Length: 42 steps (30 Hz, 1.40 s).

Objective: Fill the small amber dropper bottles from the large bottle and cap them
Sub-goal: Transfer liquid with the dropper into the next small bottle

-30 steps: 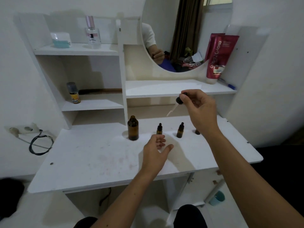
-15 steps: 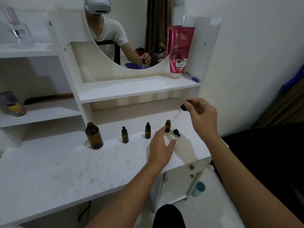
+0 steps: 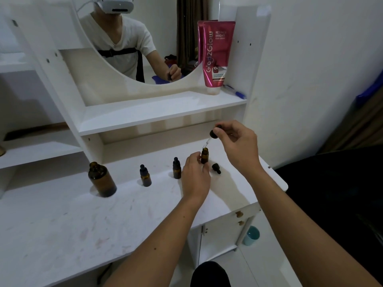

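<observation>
pinching a dropper [image 3: 211,136] by its black bulb, the right hand [image 3: 238,148] holds it tilted above the open bottle [image 3: 204,155], w/ the glass tip just over the bottle's mouth; thumb and forefinger squeeze the bulb, other fingers curled loosely behind. left hand [image 3: 195,177] reaches the same bottle from the near side, thumb and fingers curled round its lower body, steadying it upright on the desk [image 3: 83,220]. exact finger contact on the far side is hidden by the hand itself.

just right of that bottle a spare cap [image 3: 216,168] lies on its side on the desk, apart from both hands. to the left stand 2 small bottles w/ droppers on: mid bottle [image 3: 177,168] just beside the left hand, far-left bottle [image 3: 145,176] further along. the big bottle [image 3: 102,180] stands uncapped, well left of the rest, near the shelf upright.

on the shelf [image 3: 157,114] above, a pink tube [image 3: 215,54] stands on its cap at the right end, a blue pen [image 3: 235,92] beside it. round mirror [image 3: 132,38] behind shows the person w/ a white headset. a teal cup [image 3: 251,236] sits low under the desk's right end.
</observation>
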Each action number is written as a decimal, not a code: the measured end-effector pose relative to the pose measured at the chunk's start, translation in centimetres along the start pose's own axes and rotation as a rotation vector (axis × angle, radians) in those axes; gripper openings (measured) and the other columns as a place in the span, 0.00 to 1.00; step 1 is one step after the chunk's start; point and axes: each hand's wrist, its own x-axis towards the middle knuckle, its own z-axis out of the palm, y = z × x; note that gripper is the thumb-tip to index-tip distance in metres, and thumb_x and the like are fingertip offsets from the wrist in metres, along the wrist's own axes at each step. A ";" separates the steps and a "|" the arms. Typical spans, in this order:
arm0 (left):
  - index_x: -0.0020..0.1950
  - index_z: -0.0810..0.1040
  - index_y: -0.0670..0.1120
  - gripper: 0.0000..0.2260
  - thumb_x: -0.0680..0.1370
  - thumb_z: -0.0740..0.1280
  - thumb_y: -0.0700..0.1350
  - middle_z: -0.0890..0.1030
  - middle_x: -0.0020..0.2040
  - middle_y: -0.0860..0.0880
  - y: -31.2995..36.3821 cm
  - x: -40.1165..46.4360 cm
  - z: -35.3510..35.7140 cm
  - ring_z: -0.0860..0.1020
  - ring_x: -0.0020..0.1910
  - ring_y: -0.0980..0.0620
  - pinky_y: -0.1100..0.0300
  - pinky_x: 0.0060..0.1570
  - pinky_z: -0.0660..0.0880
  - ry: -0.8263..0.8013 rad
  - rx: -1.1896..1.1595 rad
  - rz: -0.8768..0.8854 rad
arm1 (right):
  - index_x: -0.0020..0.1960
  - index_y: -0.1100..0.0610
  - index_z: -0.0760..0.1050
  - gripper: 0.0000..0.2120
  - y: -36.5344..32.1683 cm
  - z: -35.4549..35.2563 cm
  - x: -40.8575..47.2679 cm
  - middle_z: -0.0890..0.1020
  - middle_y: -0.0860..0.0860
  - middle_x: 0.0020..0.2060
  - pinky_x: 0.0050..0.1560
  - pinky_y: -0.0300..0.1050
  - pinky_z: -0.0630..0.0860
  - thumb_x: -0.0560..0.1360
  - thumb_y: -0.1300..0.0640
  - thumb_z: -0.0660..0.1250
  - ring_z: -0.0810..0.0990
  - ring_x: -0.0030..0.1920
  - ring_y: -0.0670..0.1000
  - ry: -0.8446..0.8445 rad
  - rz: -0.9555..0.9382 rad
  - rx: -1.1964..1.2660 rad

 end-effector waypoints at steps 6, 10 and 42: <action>0.72 0.74 0.46 0.20 0.81 0.70 0.45 0.78 0.68 0.49 0.2 1.0 0.5 0.79 0.64 0.49 0.53 0.67 0.74 0.000 0.023 -0.008 | 0.54 0.57 0.84 0.04 0.2 -0.4 -0.1 0.89 0.47 0.43 0.58 0.46 0.83 0.79 0.60 0.73 0.88 0.47 0.46 0.002 -0.011 0.004; 0.71 0.74 0.46 0.20 0.80 0.71 0.46 0.79 0.66 0.49 0.3 1.7 0.7 0.80 0.62 0.50 0.51 0.66 0.74 -0.011 0.036 0.000 | 0.55 0.57 0.84 0.05 0.4 -0.5 -0.1 0.89 0.47 0.43 0.58 0.46 0.83 0.79 0.61 0.73 0.88 0.47 0.45 0.006 -0.007 0.010; 0.63 0.80 0.48 0.10 0.82 0.67 0.41 0.83 0.58 0.54 -1.0 -0.4 -0.9 0.80 0.58 0.58 0.72 0.59 0.69 -0.020 0.002 0.133 | 0.45 0.56 0.86 0.04 1.1 2.0 -0.6 0.88 0.46 0.38 0.52 0.36 0.80 0.77 0.62 0.74 0.87 0.43 0.43 -0.111 0.110 -0.083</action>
